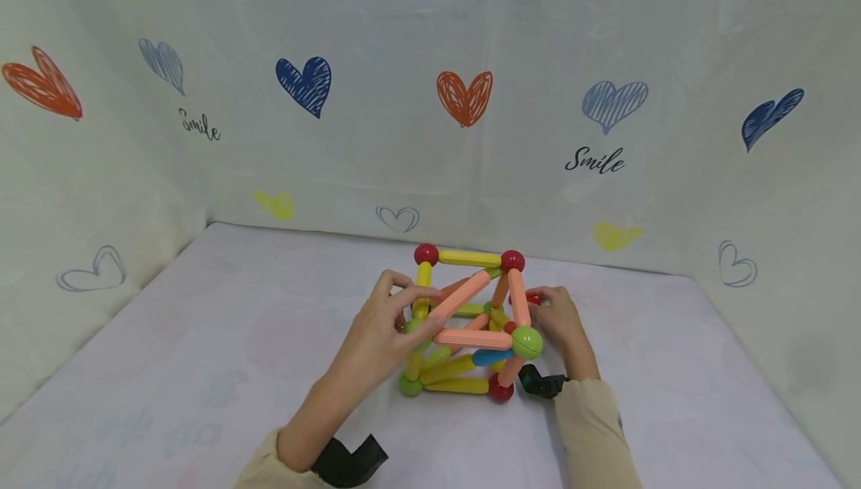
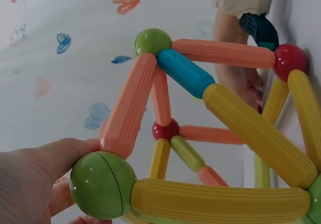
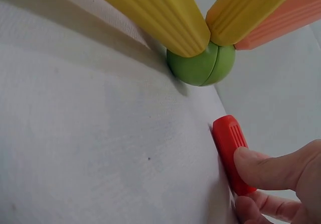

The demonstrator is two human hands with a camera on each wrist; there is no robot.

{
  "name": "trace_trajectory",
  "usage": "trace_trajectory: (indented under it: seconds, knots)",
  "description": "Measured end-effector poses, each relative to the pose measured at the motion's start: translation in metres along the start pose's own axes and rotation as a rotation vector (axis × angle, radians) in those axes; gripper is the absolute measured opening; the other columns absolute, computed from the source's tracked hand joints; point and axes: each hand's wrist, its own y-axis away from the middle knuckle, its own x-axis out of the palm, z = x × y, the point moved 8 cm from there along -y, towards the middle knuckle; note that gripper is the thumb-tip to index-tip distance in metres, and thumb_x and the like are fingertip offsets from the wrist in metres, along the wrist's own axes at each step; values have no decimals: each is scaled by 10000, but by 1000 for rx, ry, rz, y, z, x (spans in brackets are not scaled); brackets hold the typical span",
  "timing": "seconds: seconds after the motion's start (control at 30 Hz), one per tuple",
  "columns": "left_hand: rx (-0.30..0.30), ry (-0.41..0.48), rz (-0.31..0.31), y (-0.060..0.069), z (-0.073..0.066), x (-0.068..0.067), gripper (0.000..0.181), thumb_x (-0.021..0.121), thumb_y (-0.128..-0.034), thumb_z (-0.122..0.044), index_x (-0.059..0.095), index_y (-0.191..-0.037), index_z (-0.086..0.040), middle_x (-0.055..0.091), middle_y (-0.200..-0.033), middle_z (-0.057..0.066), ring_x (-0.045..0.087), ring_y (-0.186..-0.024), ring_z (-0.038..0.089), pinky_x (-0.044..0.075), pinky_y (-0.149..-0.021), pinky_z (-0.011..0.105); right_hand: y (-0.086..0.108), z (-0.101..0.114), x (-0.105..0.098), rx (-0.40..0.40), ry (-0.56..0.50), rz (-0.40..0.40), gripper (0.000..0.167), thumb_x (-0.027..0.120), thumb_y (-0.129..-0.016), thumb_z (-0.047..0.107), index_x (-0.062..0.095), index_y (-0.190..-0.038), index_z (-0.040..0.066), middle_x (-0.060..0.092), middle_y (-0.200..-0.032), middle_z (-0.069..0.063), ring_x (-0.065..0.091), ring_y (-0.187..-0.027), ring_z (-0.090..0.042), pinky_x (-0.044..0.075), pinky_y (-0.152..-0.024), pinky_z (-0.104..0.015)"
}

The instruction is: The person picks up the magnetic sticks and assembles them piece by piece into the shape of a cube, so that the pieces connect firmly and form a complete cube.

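Observation:
A box-like frame of magnetic rods and balls [image 1: 473, 339] stands on the table, with yellow, salmon and blue rods between red and green balls. My left hand [image 1: 377, 324] holds its upper near-left corner. There the fingers lie around a green ball [image 2: 103, 184] and the end of a salmon rod [image 2: 128, 106]. Behind the frame's right side, my right hand [image 1: 557, 318] pinches a short red rod [image 3: 229, 148] between thumb and fingers, low at the table surface. In the right wrist view, the rod is apart from the green ball [image 3: 200, 68] at a bottom corner.
The white table [image 1: 222, 339] extends around the frame. A pale sheet [image 1: 377, 152] printed with hearts and "Smile" hangs behind it and along both sides. Dark wrist straps [image 1: 348, 461] are on both forearms.

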Motion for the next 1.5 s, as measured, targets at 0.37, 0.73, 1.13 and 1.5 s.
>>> trace_trajectory:
  seconds: [0.37, 0.73, 1.13, 1.5]
  knots:
    - [117, 25, -26, 0, -11, 1, 314, 722, -808, -242, 684, -1114, -177, 624, -922, -90, 437, -809, 161, 419, -651, 211, 4, 10, -21, -82, 4, 32, 327, 507, -949, 186, 502, -1201, -23, 550, -1079, -210, 514, -894, -268, 456, -725, -326]
    - [137, -2, -39, 1, -11, 1, 287, 689, -841, -247, 687, -1120, -179, 665, -964, -82, 390, -753, 114, 362, -591, 221, 59, 96, -74, -530, -141, 55, 329, 518, -954, 175, 529, -1268, 77, 522, -1162, -106, 493, -920, -179, 440, -751, -234]
    - [152, -46, -32, 1, -12, 1, 300, 667, -860, -245, 673, -1152, -178, 670, -994, -66, 380, -749, 107, 348, -565, 223, 92, 156, -64, -854, 3, 74, 278, 668, -806, -9, 647, -1065, 87, 605, -1084, -44, 475, -1068, -185, 431, -927, -424]
    - [163, -97, -16, 2, -12, 4, 308, 653, -870, -251, 665, -1165, -162, 666, -1015, -42, 394, -773, 109, 369, -559, 204, 82, 156, -50, -783, 109, 62, 270, 670, -815, -5, 671, -1077, 61, 566, -1135, -95, 430, -1074, -256, 433, -833, -414]
